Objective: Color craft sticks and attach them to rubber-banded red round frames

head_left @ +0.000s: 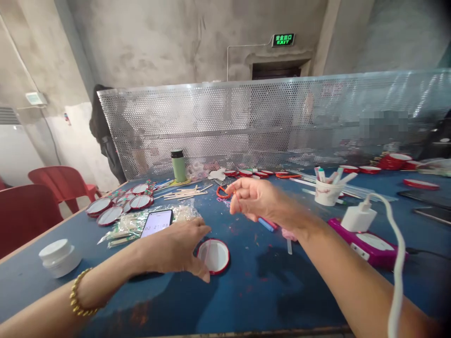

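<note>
Head view, read from left to right, with a red-rimmed disc as the clock's centre: a white jar stands at 9 o'clock on the blue surface, and a pile of similar discs and a phone both lie at 10. Reaching in from 9 o'clock, the left hand has a wide grip, thumb and fingertips spread around the disc's near side; whether they touch its rim I cannot tell. The disc lies flat and looks light and stiff, its pale face probably smooth and slippery, perhaps brittle, so the rim is the safer hold, pinched at 9 and 3. An orange loop sits at 12. At 1 o'clock the right hand has a narrow grip, thumb and forefinger pinching a thin red strand; that should be nearly weightless, limp and easy to lose, best taken between fingertips. A pen cup stands at 2, a purple power strip at 3.
</note>
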`<state>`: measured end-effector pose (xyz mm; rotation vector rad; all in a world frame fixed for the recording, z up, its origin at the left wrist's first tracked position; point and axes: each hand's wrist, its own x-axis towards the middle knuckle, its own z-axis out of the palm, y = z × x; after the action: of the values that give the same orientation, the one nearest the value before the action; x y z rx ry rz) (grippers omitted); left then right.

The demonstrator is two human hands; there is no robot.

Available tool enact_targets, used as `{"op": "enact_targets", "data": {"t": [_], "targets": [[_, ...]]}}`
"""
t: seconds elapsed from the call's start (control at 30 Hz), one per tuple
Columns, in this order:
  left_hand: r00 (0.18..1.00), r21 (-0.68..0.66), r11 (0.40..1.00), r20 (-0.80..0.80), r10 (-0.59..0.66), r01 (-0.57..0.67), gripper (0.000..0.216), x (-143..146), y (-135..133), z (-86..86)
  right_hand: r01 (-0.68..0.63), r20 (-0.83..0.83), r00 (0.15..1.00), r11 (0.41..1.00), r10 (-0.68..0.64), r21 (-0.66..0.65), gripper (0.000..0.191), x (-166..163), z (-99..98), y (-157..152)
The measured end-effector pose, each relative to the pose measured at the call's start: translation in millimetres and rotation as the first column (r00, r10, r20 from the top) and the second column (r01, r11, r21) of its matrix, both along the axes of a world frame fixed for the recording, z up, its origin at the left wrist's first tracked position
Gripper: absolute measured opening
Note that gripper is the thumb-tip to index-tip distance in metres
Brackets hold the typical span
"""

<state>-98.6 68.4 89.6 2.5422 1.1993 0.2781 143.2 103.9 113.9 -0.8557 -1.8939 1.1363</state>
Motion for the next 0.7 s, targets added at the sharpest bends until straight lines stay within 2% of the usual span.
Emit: {"op": "enact_targets", "data": {"t": [0.2,0.33,0.43,0.57,0.63,0.7], "targets": [[0.994,0.007,1.0,-0.108,0.025,-0.024,0.06,10,0,-10.1,-0.004,0.222,0.975,0.995,-0.017,0.096,0.067,-3,-18.9,0],[0.991,0.022,0.998,-0.125,0.053,-0.051,0.051,12,-5,-15.4,-0.012,0.31,0.95,0.99,-0.032,0.138,0.063,-6,-24.0,3],[0.997,0.081,0.994,-0.015,0.077,-0.075,0.048,11,-6,-24.0,-0.014,0.352,0.935,0.99,-0.035,0.138,0.056,-7,-26.9,5],[0.974,0.232,0.954,0.168,0.155,-0.192,0.048,7,-4,-33.5,-0.018,0.436,0.899,0.989,-0.047,0.145,0.05,-8,-28.0,3],[0.973,0.314,0.931,0.194,0.126,-0.184,0.047,6,-3,-35.8,-0.025,0.493,0.868,0.985,-0.062,0.169,0.05,-11,-26.4,0],[0.98,0.364,0.923,0.191,0.056,-0.124,0.048,4,-2,-37.8,-0.036,0.522,0.85,0.983,-0.065,0.181,0.053,-14,-24.2,-4]]}}
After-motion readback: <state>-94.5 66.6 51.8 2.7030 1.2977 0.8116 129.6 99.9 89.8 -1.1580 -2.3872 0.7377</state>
